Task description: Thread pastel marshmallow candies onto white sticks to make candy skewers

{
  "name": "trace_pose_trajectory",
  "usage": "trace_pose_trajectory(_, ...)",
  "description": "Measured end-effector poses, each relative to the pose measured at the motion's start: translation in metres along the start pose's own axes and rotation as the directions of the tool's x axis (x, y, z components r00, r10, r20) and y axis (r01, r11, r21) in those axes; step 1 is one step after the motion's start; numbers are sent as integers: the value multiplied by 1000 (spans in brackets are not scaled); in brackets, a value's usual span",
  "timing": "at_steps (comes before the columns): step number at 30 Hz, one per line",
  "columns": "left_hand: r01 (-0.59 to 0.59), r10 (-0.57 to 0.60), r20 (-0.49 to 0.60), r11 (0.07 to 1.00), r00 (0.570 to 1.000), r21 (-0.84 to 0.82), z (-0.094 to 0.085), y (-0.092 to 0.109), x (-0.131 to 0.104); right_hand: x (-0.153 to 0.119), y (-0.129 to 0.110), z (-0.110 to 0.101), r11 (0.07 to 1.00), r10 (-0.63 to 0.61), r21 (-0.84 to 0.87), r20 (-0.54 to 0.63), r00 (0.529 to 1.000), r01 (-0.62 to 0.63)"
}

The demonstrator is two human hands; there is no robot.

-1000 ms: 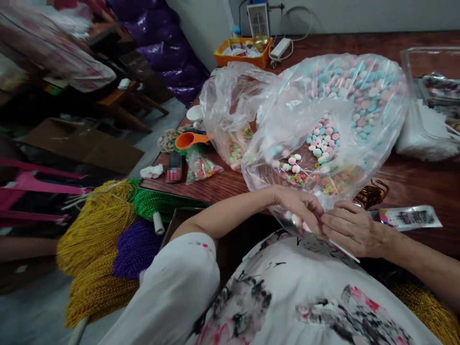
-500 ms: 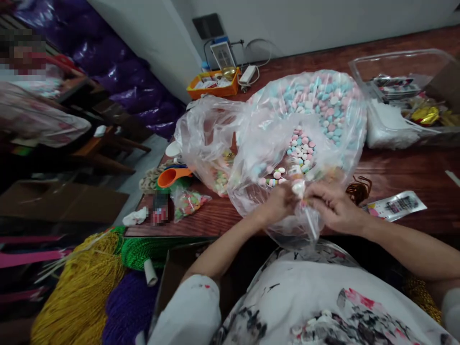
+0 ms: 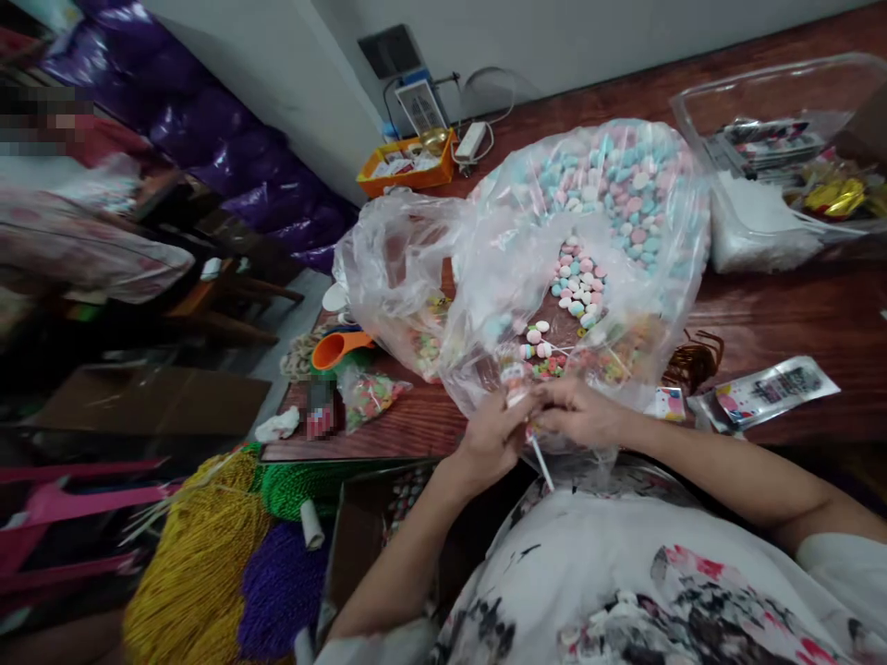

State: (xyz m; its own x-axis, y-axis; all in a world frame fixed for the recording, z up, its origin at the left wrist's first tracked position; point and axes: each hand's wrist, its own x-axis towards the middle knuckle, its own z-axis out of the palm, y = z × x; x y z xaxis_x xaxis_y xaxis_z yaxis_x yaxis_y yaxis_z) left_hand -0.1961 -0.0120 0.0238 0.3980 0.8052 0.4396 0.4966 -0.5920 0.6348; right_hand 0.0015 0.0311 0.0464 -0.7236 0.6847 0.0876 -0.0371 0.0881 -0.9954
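In front of my body, my left hand [image 3: 489, 436] is closed round a wrapped lollipop [image 3: 514, 377], its white stick slanting down to the right. My right hand [image 3: 582, 412] pinches at the same lollipop, just under its wrapped head; the fingers partly hide the spot. Right behind my hands lies a large clear bag [image 3: 478, 305] of pink, blue and white candies [image 3: 634, 194], some spilling from its mouth. Small candies threaded on sticks [image 3: 535, 349] rest by the opening. A flat printed pouch [image 3: 776, 392] lies to the right, beside twist ties [image 3: 693, 358].
An orange scoop [image 3: 339, 349] and a small candy bag [image 3: 370, 397] lie near the table's left edge. A clear bin [image 3: 769, 249] stands at right, an orange tray [image 3: 408, 174] at the back. Yellow cord [image 3: 194, 554] hangs below left. Another person [image 3: 76, 231] sits at far left.
Both hands have moved left with the lollipop, and its stick now slants down rightward. The view has shifted slightly, and a small printed card shows beside my right forearm.
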Motion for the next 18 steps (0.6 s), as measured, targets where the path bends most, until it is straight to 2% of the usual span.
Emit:
trace_pose_trajectory(2, -91, 83, 43, 968, 996, 234, -26, 4, -24, 4, 12, 24, 998, 52, -40, 103, 993, -48)
trace_pose_trajectory(3, -90, 74, 62, 942, 995, 324, -40, 8, -36, 5, 16, 35, 995, 56, -94, 119, 991, -45)
trace_pose_trajectory(5, -10, -63, 147, 893, 987, 450, -69, 19, -57, 5, 19, 52, 959, -3, -279, 125, 992, 38)
trace_pose_trajectory(6, 78, -216, 208, 847, 954, 525, -82, 24, -66, 3, 17, 55, 912, -70, -393, 129, 989, 116)
trace_pose_trajectory(7, 197, -420, 229, 755, 878, 626, -95, 27, -76, 0, 15, 55, 841, -158, -498, 144, 977, 210)
trace_pose_trajectory(8, 297, -620, 210, 611, 756, 734, -106, 29, -86, -5, 11, 50, 758, -258, -578, 160, 953, 302)
trace_pose_trajectory(9, 352, -786, 171, 445, 593, 823, -114, 28, -96, -11, 7, 41, 678, -354, -634, 163, 921, 373)
trace_pose_trajectory(10, 368, -894, 121, 297, 431, 881, -121, 26, -106, -19, 4, 29, 622, -440, -661, 150, 885, 421)
trace_pose_trajectory(11, 362, -952, 88, 196, 294, 911, -124, 21, -116, -28, 1, 13, 596, -512, -679, 89, 854, 428)
trace_pose_trajectory(12, 355, -978, 69, 137, 198, 925, -126, 16, -124, -39, -1, -6, 608, -539, -695, -6, 842, 384)
trace_pose_trajectory(13, 354, -991, 59, 99, 120, 930, -125, 11, -131, -51, -2, -26, 642, -531, -701, -112, 840, 312)
trace_pose_trajectory(14, 351, -997, 54, 72, 61, 934, -122, 8, -134, -63, -1, -46, 671, -510, -709, -228, 829, 218)
trace_pose_trajectory(15, 349, -998, 54, 62, 33, 935, -117, 8, -132, -76, 0, -65, 705, -475, -701, -350, 807, 110)
trace_pose_trajectory(16, 361, -996, 72, 87, 54, 928, -110, 11, -126, -89, 1, -83, 734, -450, -679, -470, 760, 15)
trace_pose_trajectory(17, 404, -982, 124, 173, 145, 898, -101, 17, -114, -102, 3, -97, 773, -414, -630, -590, 693, -75)
trace_pose_trajectory(18, 457, -934, 195, 320, 300, 830, -89, 27, -97, -113, 4, -109, 833, -350, -533, -714, 607, -146)
